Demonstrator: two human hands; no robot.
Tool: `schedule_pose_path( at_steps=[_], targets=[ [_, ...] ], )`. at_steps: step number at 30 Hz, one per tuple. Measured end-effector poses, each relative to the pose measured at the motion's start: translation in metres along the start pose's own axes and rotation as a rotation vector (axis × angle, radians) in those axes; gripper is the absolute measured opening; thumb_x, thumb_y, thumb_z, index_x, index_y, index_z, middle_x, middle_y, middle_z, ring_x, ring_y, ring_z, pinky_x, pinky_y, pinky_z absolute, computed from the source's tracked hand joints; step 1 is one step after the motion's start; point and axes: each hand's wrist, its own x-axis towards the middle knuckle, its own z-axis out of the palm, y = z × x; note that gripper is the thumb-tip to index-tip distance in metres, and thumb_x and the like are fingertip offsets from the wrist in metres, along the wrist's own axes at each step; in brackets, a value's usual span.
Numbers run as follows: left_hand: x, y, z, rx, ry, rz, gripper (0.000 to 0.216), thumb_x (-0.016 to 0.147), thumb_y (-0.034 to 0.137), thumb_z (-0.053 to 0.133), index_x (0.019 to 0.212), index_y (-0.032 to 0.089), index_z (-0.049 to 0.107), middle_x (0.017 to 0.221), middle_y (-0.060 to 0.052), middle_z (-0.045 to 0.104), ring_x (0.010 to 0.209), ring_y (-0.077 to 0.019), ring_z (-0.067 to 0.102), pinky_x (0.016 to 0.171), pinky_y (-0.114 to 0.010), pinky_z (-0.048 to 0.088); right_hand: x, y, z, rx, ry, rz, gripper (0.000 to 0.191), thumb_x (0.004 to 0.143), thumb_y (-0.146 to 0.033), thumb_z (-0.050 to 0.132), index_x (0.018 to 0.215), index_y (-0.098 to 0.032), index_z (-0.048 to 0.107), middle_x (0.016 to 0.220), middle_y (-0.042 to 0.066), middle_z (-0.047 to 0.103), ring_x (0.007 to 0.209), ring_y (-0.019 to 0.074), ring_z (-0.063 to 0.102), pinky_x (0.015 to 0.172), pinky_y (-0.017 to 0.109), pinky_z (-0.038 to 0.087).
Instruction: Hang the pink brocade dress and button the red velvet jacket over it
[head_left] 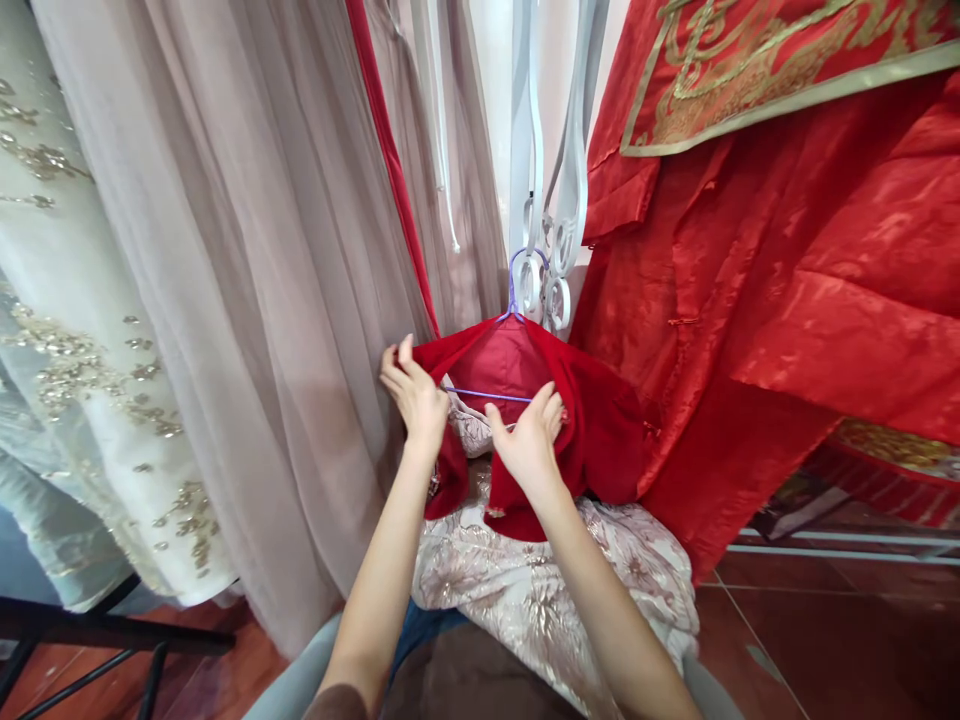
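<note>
**Red garment on hanger, both hands on it, looks like adjusting step**

From where I'm standing: red garment point(517, 355) is on the purple hanger point(512, 314), dead ctr btwn the hands, lining showing thru the open neck. Hanger's hook is up by the white scrollwork point(576, 170); can't confirm it's properly caught. Lower bar runs across the opening. Pale patterned cloth point(510, 570) is below, over the lap.

L hand point(417, 395): at the garment's L edge, fingers bent over it, thumb hidden. Grip state: can't tell if clamped. R hand point(529, 435): on the R front, thumb stuck out apart from the fingers, fingertips at the front edge. Can't tell if cloth is pinched there either.

Step, IMO: squaring the shoulders/fronts on the hanger. Next move prob calls for an even L/R spread, light pull, no yanking, else hook may slip. Red robe point(750, 330) hangs close on the R; watch for snags.
</note>
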Motion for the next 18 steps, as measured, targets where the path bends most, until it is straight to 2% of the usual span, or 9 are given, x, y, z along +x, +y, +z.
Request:
schedule_pose_path(
  at_steps=[3, 6, 8, 9, 10, 11, 14, 17, 18],
  targets=[
    [0.016, -0.027, -0.010, -0.037, 0.009, -0.069, 0.057, 0.065, 0.003, 0.049, 0.120, 0.016, 0.053, 0.124, -0.016, 0.051, 0.113, -0.0281, 0.053, 0.096, -0.038, 0.041, 0.017, 0.013, -0.022, -0.217, 0.098, -0.030, 0.081, 0.080, -0.044, 0.056, 0.139, 0.001, 0.022, 0.143, 0.035, 0.024, 0.135, 0.0474, 0.017, 0.104, 0.065, 0.016],
    [0.042, -0.048, -0.019, -0.051, -0.066, -0.100, 0.034, 0.068, 0.008, 0.049, 0.096, 0.020, 0.065, 0.102, -0.009, 0.065, 0.099, -0.0248, 0.061, 0.087, -0.034, 0.046, 0.045, 0.017, -0.045, -0.434, 0.058, -0.058, 0.075, 0.078, -0.038, 0.059, 0.133, 0.005, 0.033, 0.135, 0.036, 0.037, 0.129, 0.0465, 0.033, 0.103, 0.059, 0.023],
    [0.065, -0.059, -0.021, -0.084, -0.165, -0.199, 0.023, 0.068, 0.013, 0.051, 0.085, 0.017, 0.067, 0.081, -0.006, 0.068, 0.087, -0.0246, 0.064, 0.081, -0.034, 0.049, 0.067, 0.015, -0.062, -0.545, 0.002, -0.089, 0.062, 0.077, -0.036, 0.060, 0.126, 0.000, 0.046, 0.126, 0.031, 0.050, 0.121, 0.0427, 0.044, 0.100, 0.054, 0.030],
    [0.076, -0.064, -0.021, -0.138, -0.251, -0.260, 0.021, 0.066, 0.014, 0.053, 0.081, 0.016, 0.067, 0.074, -0.005, 0.067, 0.082, -0.0240, 0.065, 0.077, -0.033, 0.050, 0.079, 0.014, -0.071, -0.580, -0.035, -0.090, 0.052, 0.078, -0.035, 0.059, 0.120, -0.004, 0.054, 0.118, 0.027, 0.058, 0.115, 0.0397, 0.051, 0.097, 0.051, 0.035],
    [0.087, -0.069, -0.020, -0.227, -0.393, -0.325, 0.019, 0.064, 0.016, 0.054, 0.078, 0.016, 0.067, 0.069, -0.004, 0.067, 0.078, -0.0235, 0.065, 0.073, -0.033, 0.051, 0.092, 0.013, -0.081, -0.594, -0.080, -0.054, 0.040, 0.079, -0.036, 0.057, 0.109, -0.010, 0.062, 0.107, 0.021, 0.065, 0.105, 0.0360, 0.058, 0.092, 0.047, 0.040],
    [0.095, -0.074, -0.019, -0.298, -0.539, -0.379, 0.018, 0.062, 0.018, 0.057, 0.077, 0.015, 0.067, 0.065, -0.003, 0.067, 0.073, -0.0235, 0.066, 0.069, -0.033, 0.052, 0.104, 0.012, -0.090, -0.584, -0.155, -0.007, 0.032, 0.079, -0.041, 0.056, 0.095, -0.016, 0.068, 0.094, 0.015, 0.070, 0.095, 0.0320, 0.063, 0.085, 0.042, 0.044],
    [0.104, -0.087, -0.014, -0.478, -0.889, -0.528, 0.022, 0.055, 0.023, 0.068, 0.076, 0.015, 0.069, 0.060, -0.005, 0.068, 0.061, -0.0243, 0.066, 0.060, -0.036, 0.054, 0.140, 0.013, -0.118, -0.471, -0.582, 0.028, 0.039, 0.075, -0.055, 0.059, 0.074, -0.019, 0.072, 0.075, 0.008, 0.072, 0.075, 0.0232, 0.066, 0.071, 0.031, 0.048],
    [0.089, -0.098, -0.008, -0.615, -1.044, -0.628, 0.029, 0.051, 0.027, 0.076, 0.076, 0.016, 0.070, 0.063, -0.008, 0.071, 0.060, -0.0243, 0.067, 0.061, -0.037, 0.055, 0.165, 0.018, -0.137, -0.344, -0.932, 0.062, 0.048, 0.069, -0.064, 0.062, 0.078, -0.019, 0.076, 0.082, 0.006, 0.074, 0.076, 0.0209, 0.067, 0.070, 0.027, 0.049],
    [0.081, -0.101, -0.007, -0.637, -1.036, -0.622, 0.030, 0.049, 0.028, 0.078, 0.076, 0.016, 0.070, 0.064, -0.008, 0.071, 0.061, -0.0242, 0.067, 0.061, -0.038, 0.055, 0.170, 0.019, -0.141, -0.309, -1.002, 0.076, 0.050, 0.067, -0.065, 0.062, 0.080, -0.019, 0.076, 0.085, 0.006, 0.075, 0.079, 0.0209, 0.067, 0.071, 0.026, 0.050]
  ],
)
